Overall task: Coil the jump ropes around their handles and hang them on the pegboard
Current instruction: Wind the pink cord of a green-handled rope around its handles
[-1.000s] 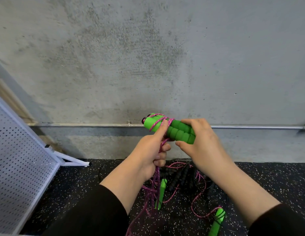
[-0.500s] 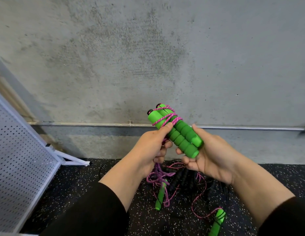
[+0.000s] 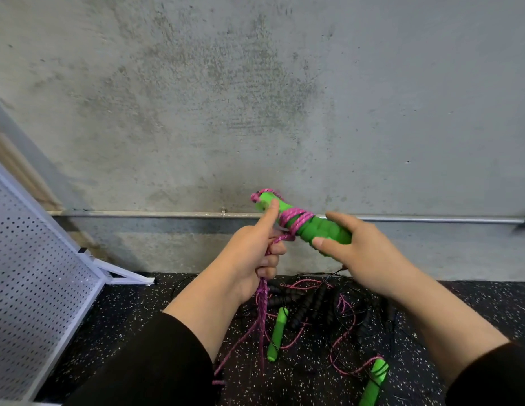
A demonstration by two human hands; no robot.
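We hold a pair of green foam handles [image 3: 306, 222] up in front of the grey concrete wall [image 3: 255, 98], right at the level of the metal pipe [image 3: 138, 213] that runs along the wall's foot. Our right hand [image 3: 364, 253] grips the handles at their right end, thumb curled in front and fingers behind. Several turns of pink rope [image 3: 296, 219] already wrap the handles near their middle and cross their left tip. Our left hand [image 3: 251, 256] sits just left of and below the handles; its thumb presses up against their left end while the curled fingers clutch a bunch of the pink rope, which hangs down from the fist toward the floor (the strands look blurred lower down).

Below the handles, on the black speckled floor [image 3: 138, 317], lies a tangle of other ropes: black handles [image 3: 302, 307] with thin black cord, more pink cord, and two loose green handles, one [image 3: 277, 334] standing almost upright in the view under our left hand, the other [image 3: 374, 382] farther right at the lower edge. Well to the left of the handles, a white pegboard [image 3: 30, 282] leans tilted, its frame foot resting on the floor by the wall.
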